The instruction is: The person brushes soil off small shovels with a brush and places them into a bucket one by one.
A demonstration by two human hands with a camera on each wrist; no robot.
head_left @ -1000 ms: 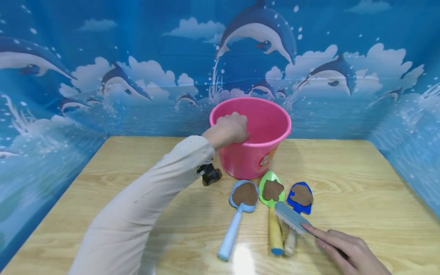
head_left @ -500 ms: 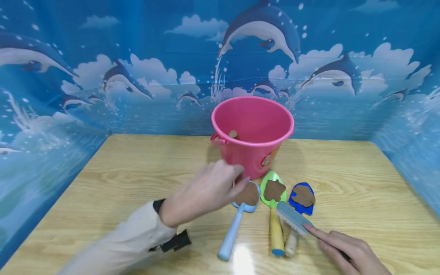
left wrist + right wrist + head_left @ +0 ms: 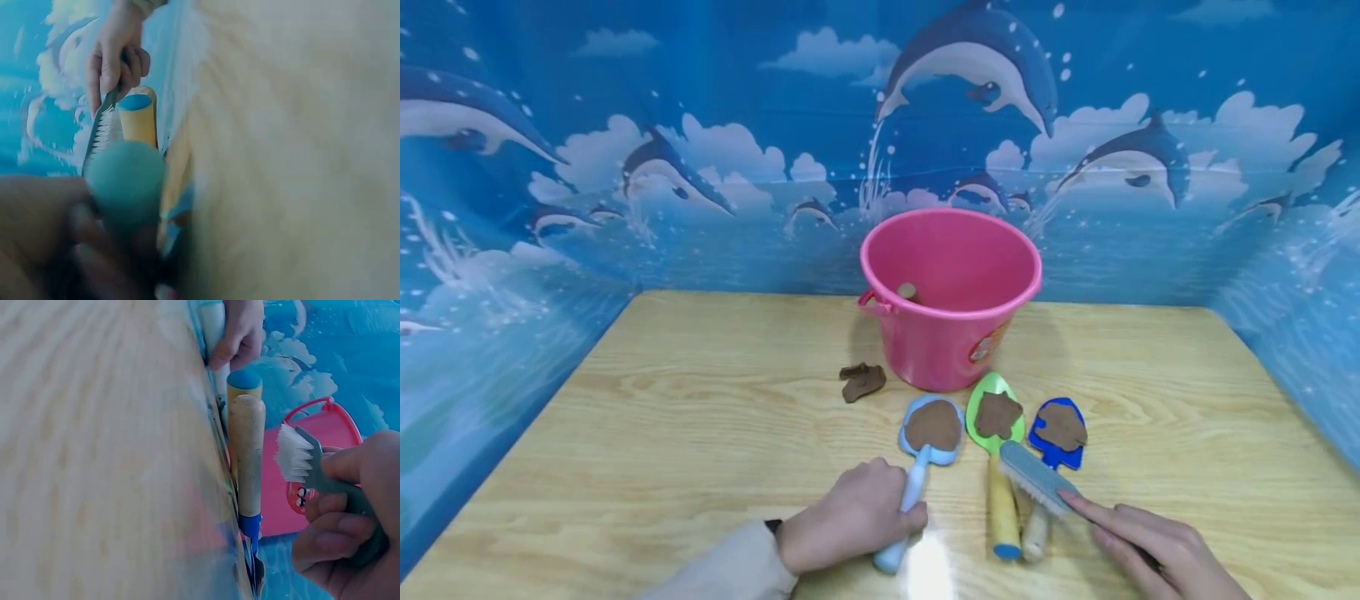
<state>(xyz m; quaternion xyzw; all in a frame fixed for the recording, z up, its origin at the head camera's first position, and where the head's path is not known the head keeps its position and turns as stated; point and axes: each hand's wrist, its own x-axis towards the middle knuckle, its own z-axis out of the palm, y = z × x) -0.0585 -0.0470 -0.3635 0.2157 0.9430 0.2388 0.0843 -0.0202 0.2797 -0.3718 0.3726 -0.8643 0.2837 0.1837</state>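
Observation:
My left hand [image 3: 861, 512] grips the handle of a light blue toy shovel [image 3: 915, 487], whose blade lies on the table with a flat brown clay-like lump [image 3: 933, 426] on it. The rounded handle end shows large in the left wrist view. My right hand [image 3: 1165, 546] holds a grey-green brush [image 3: 1037, 475] by its handle, index finger along its back, white bristles facing down. The brush overlaps the handles of a green shovel [image 3: 1002, 508] and a dark blue shovel [image 3: 1051, 456] in the head view. Each of these blades bears a brown lump too.
Behind the shovels stands a pink bucket [image 3: 925, 350], with the round tan end of something [image 3: 907, 292] showing inside. Left of its base lies a loose brown piece [image 3: 863, 382] on the wooden table [image 3: 700, 417]. A dolphin-printed blue curtain [image 3: 737, 125] encloses the back and sides.
My left hand has come out of the bucket, down and toward me, and taken hold of the light blue shovel's handle. A tan end now shows in the bucket. My right hand stays put.

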